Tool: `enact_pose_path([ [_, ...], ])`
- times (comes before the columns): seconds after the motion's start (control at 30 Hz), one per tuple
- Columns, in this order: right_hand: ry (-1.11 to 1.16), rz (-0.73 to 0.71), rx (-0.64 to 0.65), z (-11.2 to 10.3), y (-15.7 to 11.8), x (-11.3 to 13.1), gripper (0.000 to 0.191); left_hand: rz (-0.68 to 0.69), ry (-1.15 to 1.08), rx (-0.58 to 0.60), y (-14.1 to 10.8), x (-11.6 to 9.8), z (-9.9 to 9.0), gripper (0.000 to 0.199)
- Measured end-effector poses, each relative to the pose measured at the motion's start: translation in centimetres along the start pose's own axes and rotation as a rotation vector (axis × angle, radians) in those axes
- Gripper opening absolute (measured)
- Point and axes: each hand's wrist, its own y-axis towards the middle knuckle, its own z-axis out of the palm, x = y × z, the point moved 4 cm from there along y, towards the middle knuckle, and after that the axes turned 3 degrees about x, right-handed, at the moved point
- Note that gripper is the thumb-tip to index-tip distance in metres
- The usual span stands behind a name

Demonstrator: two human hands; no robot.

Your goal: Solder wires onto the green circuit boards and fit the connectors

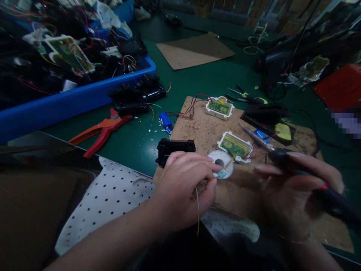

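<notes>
My left hand [187, 184] is closed in a pinch on thin wires [196, 203], whose white and yellow lengths hang below the fingers. A small green circuit board [222, 173] lies at its fingertips, over a white spool [212, 155]. In my right hand [296, 192], somewhat blurred, is a soldering iron [278, 155] with its metal tip pointing up and left, apart from the small board. Just beyond the spool lies a white-framed circuit module [235, 145] with red and black wires. A black plastic housing [176, 147] sits beside my left hand, partly covered by it.
Under the work is a brown board [194, 131] on a green table. A second white-framed module [220, 108] lies farther back. Red-handled pliers [105, 131], a blue cylinder [165, 119] and a blue bin [84, 92] full of parts are left. Cutters [248, 98] and a soldering iron stand [266, 116] are right.
</notes>
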Motion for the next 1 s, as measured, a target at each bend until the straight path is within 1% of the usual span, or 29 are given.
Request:
enact_pose_path([
  [0.03,-0.005,-0.006,0.004,0.5,0.1,0.4,0.024,0.001,0.002,0.002,0.0,0.0,0.0,0.012],
  [0.07,-0.014,-0.021,0.041,1.1,0.2,0.8,0.027,0.001,0.004,0.006,0.0,0.0,0.0,0.012],
  [0.17,-0.056,-0.062,0.232,2.5,0.5,1.4,0.052,0.000,0.006,0.021,0.2,0.1,0.1,0.011],
  [0.2,-0.068,-0.064,0.281,2.8,0.5,1.4,0.057,-0.001,0.008,0.025,0.2,0.1,0.2,0.010],
  [0.27,-0.075,-0.042,0.341,3.1,0.5,1.3,0.058,0.007,0.016,0.034,0.3,0.0,0.2,0.010],
  [0.37,-0.051,-0.002,0.361,3.1,0.5,1.1,0.056,0.049,0.060,0.054,0.2,-0.1,-0.1,0.009],
  [0.4,-0.048,0.001,0.356,3.1,0.5,1.1,0.056,0.066,0.083,0.064,0.1,-0.1,-0.3,0.014],
  [0.53,-0.069,-0.015,0.345,3.0,0.5,1.2,0.057,0.150,0.180,0.116,-1.3,0.1,-2.2,0.054],
  [0.6,-0.061,-0.009,0.344,3.0,0.5,1.2,0.057,0.189,0.246,0.127,-2.4,0.3,-3.2,0.062],
  [0.63,-0.058,-0.007,0.344,3.0,0.5,1.2,0.058,0.200,0.290,0.119,-3.0,0.4,-3.6,0.062],
  [0.7,-0.057,-0.011,0.342,3.0,0.5,1.3,0.058,0.211,0.371,0.087,-4.3,0.5,-4.1,0.057],
  [0.8,-0.057,-0.011,0.343,3.1,0.5,1.2,0.058,0.250,0.428,-0.037,-5.8,0.0,-4.3,0.038],
  [0.83,-0.055,-0.008,0.342,3.1,0.5,1.2,0.058,0.286,0.454,-0.055,-6.2,-0.3,-4.3,0.033],
  [0.87,-0.052,-0.005,0.342,3.1,0.5,1.1,0.058,0.341,0.485,-0.051,-6.5,-0.8,-4.2,0.029],
  [0.9,-0.050,0.000,0.342,3.1,0.4,1.1,0.058,0.409,0.523,-0.011,-6.9,-1.2,-3.9,0.025],
  [0.97,-0.044,0.013,0.332,3.1,0.3,0.9,0.057,0.540,0.577,0.114,-7.5,-1.9,-3.5,0.023],
  [1.0,-0.039,0.018,0.330,3.1,0.3,0.9,0.057,0.561,0.578,0.159,-7.7,-2.1,-3.5,0.024],
])
